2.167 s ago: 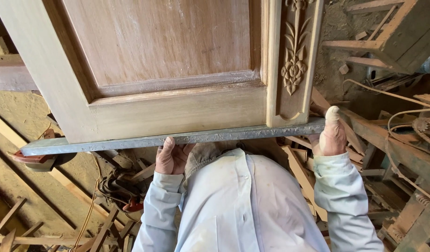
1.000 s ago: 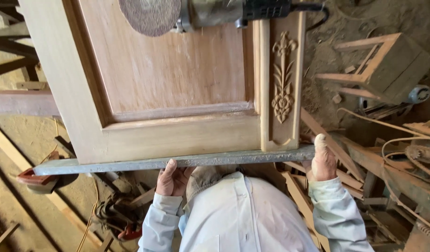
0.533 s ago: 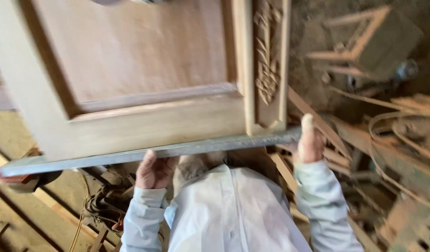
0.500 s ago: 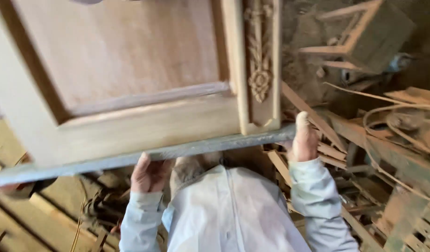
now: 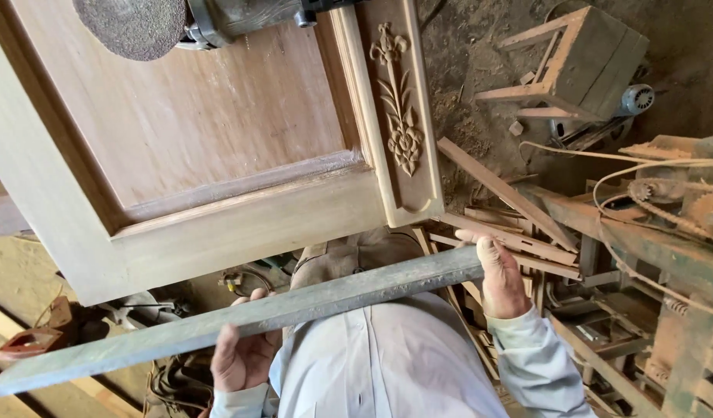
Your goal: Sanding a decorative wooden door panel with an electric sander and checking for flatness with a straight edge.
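A long flat grey bar runs slantwise across my body, low at the left and higher at the right. My left hand grips it from below near its middle. My right hand holds its right end, fingers up against the end face. Just beyond the bar lies a panelled wooden door with a carved flower strip along its right side. A sanding disc tool rests on the door's panel at the top. The bar is now apart from the door's near edge.
Wood offcuts and slats lie on the dusty floor at right. A small wooden stool frame stands at the upper right. A rusty machine with cables fills the right edge. An orange tool lies at the lower left.
The grey bar lay along the door's near edge before; both hands have since drawn it back toward my body and tilted it, leaving a gap to the door.
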